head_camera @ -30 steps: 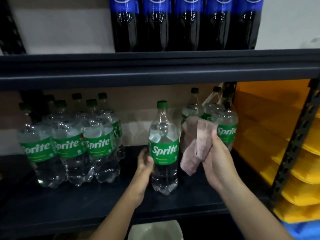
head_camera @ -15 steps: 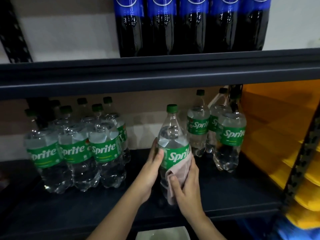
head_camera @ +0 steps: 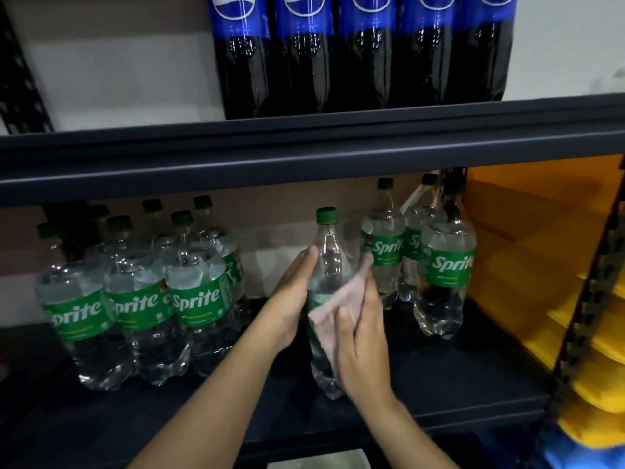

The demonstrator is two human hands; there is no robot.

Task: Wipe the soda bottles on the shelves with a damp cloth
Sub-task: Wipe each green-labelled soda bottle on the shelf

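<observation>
Dark metal shelving (head_camera: 304,157) fills the view, with yellow bins (head_camera: 541,265) stacked to the right. Pepsi bottles (head_camera: 358,55) line the upper shelf; Sprite bottles cluster on the lower shelf at left (head_camera: 135,299) and right (head_camera: 443,275). Between those clusters one Sprite bottle (head_camera: 329,252) stands with its long axis nearly upright, green cap at the top, leaning slightly. Both forearms reach up from below. The left hand (head_camera: 291,296) lies against the bottle's left side, fingers fairly straight and pointing upward. The right hand (head_camera: 362,343) presses a pale pink cloth (head_camera: 333,301) flat against the bottle's label area, fingers extended over the cloth.
</observation>
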